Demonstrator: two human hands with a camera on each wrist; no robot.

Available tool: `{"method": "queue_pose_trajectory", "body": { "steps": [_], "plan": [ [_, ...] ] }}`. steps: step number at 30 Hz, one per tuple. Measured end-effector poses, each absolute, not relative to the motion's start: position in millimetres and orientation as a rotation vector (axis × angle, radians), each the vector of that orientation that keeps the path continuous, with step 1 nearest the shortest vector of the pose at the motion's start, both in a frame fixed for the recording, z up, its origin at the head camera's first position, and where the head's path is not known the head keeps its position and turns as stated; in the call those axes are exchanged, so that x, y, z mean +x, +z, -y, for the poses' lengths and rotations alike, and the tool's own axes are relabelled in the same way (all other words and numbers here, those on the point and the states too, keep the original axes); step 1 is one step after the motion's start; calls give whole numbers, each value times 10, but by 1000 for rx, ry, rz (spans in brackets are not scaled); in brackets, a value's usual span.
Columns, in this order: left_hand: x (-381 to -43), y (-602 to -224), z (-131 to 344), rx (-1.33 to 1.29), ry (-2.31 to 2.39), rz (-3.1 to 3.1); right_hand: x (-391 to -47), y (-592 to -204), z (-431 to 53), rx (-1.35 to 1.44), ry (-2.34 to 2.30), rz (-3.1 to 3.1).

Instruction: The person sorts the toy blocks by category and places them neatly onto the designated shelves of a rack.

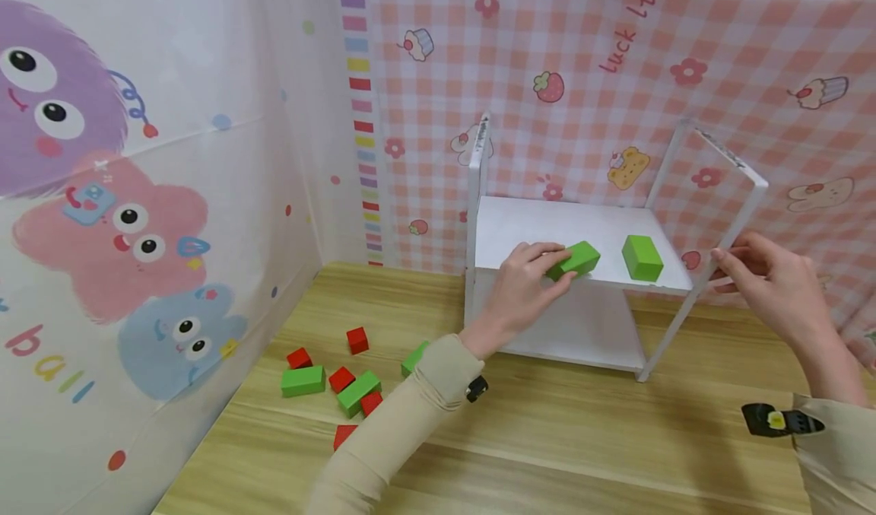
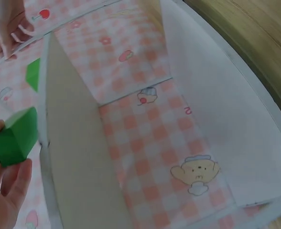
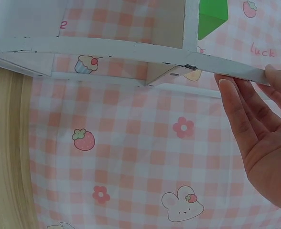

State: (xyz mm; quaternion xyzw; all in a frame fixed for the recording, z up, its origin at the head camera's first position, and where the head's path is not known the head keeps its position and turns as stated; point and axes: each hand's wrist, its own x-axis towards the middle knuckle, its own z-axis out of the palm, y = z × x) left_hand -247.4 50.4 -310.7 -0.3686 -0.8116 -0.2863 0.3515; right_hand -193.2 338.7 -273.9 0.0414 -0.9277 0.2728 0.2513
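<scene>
Nearest, a beige fabric sleeve [image 1: 390, 427]. Left hand [image 1: 523, 283] pinches a green rectangular block [image 1: 582, 258] at the upper front edge of a white two-tier shelf [image 1: 534, 230]; contact undetermined. Right hand [image 1: 773, 279] pinches its right-hand post [image 1: 674, 328]. Advised: brace the frame lightly; seat the block level, behind the edge.

The left hand [image 1: 525, 281] is extended forward, thumb and fingers pinched. The right hand [image 1: 780, 283] is held raised, its fingers opposed by the thumb.
</scene>
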Motion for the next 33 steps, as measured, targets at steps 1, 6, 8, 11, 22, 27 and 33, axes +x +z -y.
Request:
{"method": "queue_pose_trajectory", "body": {
  "steps": [1, 6, 8, 11, 22, 27, 33],
  "plan": [
    [-2483, -3107, -546, -932, -716, 2108, -1932, -2739, -3386, 112, 743, 2523],
    [-2497, -3105, -737, -823, -604, 2151, -1931, -2740, -3389, 109, 739, 2523],
    [-2496, -3101, -809, -787, -577, 2177, -1931, -2741, -3392, 104, 733, 2524],
    [-2490, -3087, -908, -739, -556, 2210, -1930, -2742, -3396, 98, 731, 2527],
    [-2481, -3034, -1186, -635, -480, 2285, -1923, -2740, -3388, 94, 745, 2534],
    [-2464, -3021, -1263, -634, -423, 2328, -1925, -2743, -3393, 98, 739, 2532],
    [-2439, -3037, -1293, -658, -430, 2374, -1928, -2745, -3393, 105, 739, 2529]
  ]
}}
